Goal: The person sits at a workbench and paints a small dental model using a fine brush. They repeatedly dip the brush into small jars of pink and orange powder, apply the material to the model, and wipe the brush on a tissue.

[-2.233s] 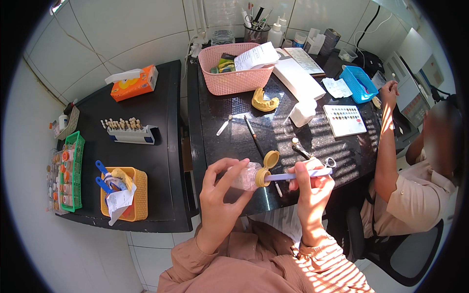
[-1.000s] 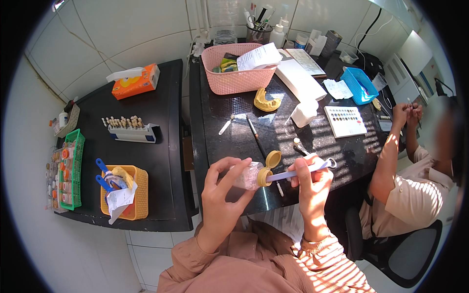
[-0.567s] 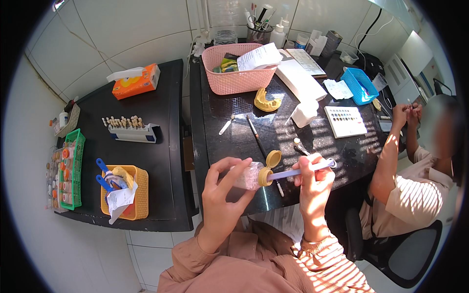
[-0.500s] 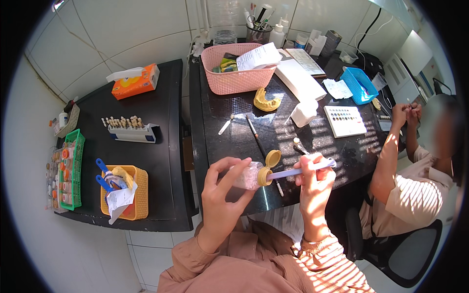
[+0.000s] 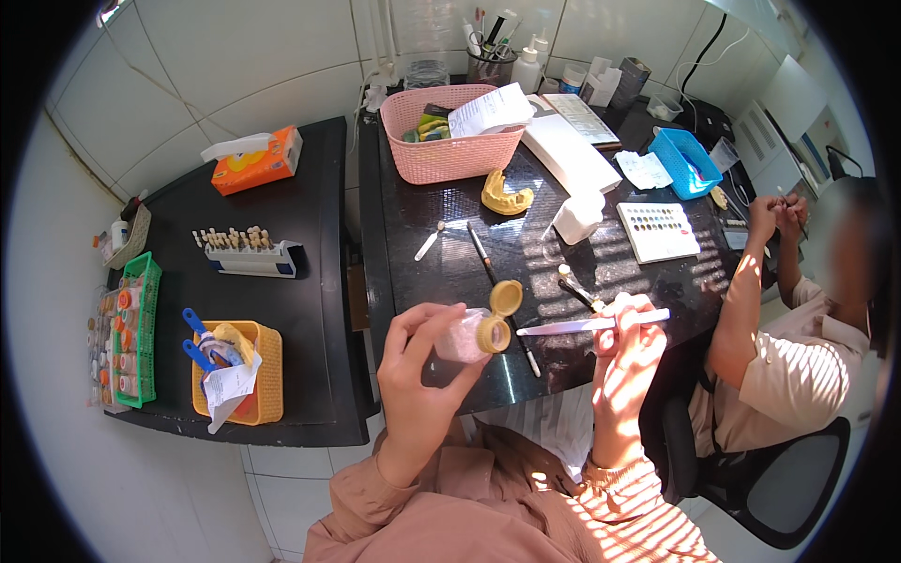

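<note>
My left hand (image 5: pixel 416 361) is wrapped round a small clear bottle (image 5: pixel 462 340) of pale pink powder, tilted with its mouth to the right. The bottle's yellow flip cap (image 5: pixel 507 298) hangs open above the neck. Between the fingers of my right hand (image 5: pixel 627 357) lies a slim lavender stick (image 5: pixel 572 327), roughly level. Its tapered tip points at the bottle's mouth, a short way off. Beyond my hands on the black table lie a brush (image 5: pixel 483 249), a small white-tipped piece (image 5: pixel 430 242) and a dark-handled tool (image 5: pixel 577 286). A thin pen-like tool (image 5: pixel 529 357) lies near the bottle.
A yellow dental cast (image 5: pixel 507 193), a white jar (image 5: pixel 578 218) and a colour palette (image 5: pixel 659 233) stand farther back, before a pink basket (image 5: pixel 450 164). On the left table are a tooth shade guide (image 5: pixel 249 253) and a yellow basket (image 5: pixel 270 375). Another person (image 5: pixel 798 338) sits at right.
My right hand has drawn the lavender stick out of the bottle's mouth and moved right. My left hand has shifted slightly left with the bottle, turning its mouth more into view.
</note>
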The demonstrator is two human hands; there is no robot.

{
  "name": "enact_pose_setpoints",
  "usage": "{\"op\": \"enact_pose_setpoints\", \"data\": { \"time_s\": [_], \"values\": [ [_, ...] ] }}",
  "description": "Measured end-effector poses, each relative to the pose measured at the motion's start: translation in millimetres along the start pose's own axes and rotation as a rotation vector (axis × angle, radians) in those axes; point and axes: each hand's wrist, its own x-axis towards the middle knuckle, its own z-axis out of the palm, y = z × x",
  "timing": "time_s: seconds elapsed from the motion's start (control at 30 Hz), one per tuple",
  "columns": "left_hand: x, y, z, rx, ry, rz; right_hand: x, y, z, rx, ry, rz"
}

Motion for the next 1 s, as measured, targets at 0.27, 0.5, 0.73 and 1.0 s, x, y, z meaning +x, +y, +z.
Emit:
{"op": "enact_pose_setpoints", "data": {
  "time_s": [0.27, 0.5, 0.73, 1.0],
  "values": [
    [-2.0, -6.7, 3.1, -0.244, 0.126, -0.163, -28.0, 11.8, -19.6, -0.244, 0.028, 0.065],
    [-3.8, -8.2, 2.5, -0.211, 0.088, -0.149, -50.5, 14.8, -16.4, -0.49, -0.118, -0.074],
    [-4.0, -7.9, 2.4, -0.214, 0.082, -0.153, -58.7, 24.2, -47.8, -0.583, -0.411, -0.508],
    [-5.2, -8.4, 2.1, -0.203, 0.072, -0.151, -72.3, 33.9, -58.7, -0.731, -0.527, -0.544]
  ]
}}
